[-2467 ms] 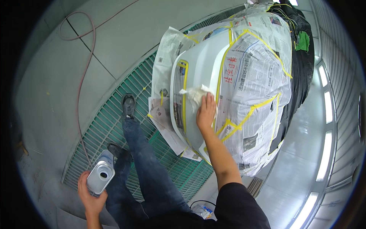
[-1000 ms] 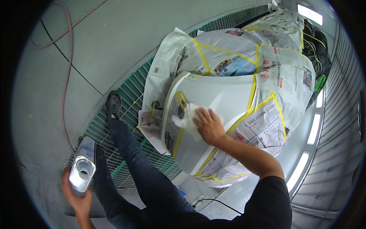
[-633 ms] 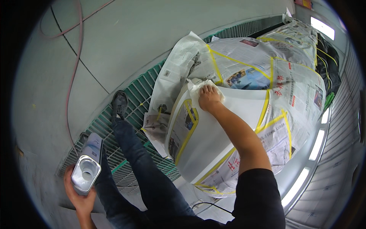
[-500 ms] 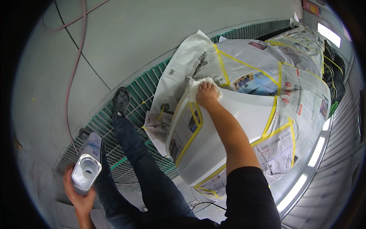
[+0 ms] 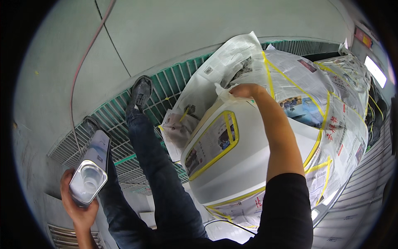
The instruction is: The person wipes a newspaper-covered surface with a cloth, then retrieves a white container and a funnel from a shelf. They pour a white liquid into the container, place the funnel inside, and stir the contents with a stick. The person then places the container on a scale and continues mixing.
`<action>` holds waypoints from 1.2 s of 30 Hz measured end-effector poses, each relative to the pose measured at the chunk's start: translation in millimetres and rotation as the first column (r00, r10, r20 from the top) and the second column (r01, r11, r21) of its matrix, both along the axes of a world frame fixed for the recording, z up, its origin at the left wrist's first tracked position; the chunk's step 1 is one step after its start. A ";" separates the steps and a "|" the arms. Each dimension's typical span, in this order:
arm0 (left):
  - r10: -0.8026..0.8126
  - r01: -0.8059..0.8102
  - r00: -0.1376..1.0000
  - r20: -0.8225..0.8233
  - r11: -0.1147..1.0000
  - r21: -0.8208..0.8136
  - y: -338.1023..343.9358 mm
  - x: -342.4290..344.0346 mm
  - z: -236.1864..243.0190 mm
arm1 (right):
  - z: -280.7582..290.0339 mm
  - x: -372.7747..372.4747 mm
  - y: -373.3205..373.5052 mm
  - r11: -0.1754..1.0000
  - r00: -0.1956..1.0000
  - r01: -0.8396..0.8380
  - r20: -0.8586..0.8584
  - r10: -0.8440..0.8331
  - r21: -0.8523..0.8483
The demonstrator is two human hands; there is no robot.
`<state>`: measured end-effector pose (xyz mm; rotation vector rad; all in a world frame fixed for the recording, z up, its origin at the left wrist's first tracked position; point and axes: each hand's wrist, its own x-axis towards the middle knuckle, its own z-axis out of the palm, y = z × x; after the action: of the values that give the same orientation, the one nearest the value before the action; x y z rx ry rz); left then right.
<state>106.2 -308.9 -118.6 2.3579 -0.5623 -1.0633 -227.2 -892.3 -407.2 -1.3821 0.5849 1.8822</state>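
My left hand (image 5: 78,211) grips a rectangular metal can (image 5: 98,152) low at the left, its fingers around the can's side and end. A round spout opening shows on the can's silvery top. My right hand (image 5: 245,90) is closed on a white wiping cloth (image 5: 225,93) at the far upper edge of a white car body panel (image 5: 236,166). Its fingers bend down over that edge and are partly hidden. Yellow masking tape (image 5: 209,165) borders a paper-covered patch in the panel.
Newspaper sheets (image 5: 290,66) cover the parts around the panel. Below my shoes (image 5: 141,93) lies a metal floor grating (image 5: 120,112). A pinkish hose (image 5: 85,62) runs down at the left, along the pale wall (image 5: 178,29). A dark cable (image 5: 232,221) curves beneath the panel.
My right hand has turned from lying flat with the cloth on the panel's face to hooking over its far edge. The view has shifted slightly. My left hand still holds the can.
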 end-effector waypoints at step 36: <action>0.090 -0.089 0.996 -0.020 0.995 0.055 3.2 0.5 -0.1 | -10.5 -24.6 153.0 0.713 0.636 -0.701 0.433 0.639 -0.023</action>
<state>106.6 -305.6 -118.7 2.3905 -0.4205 -1.0756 -251.8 -739.3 -417.7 -2.0051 -0.3581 2.0099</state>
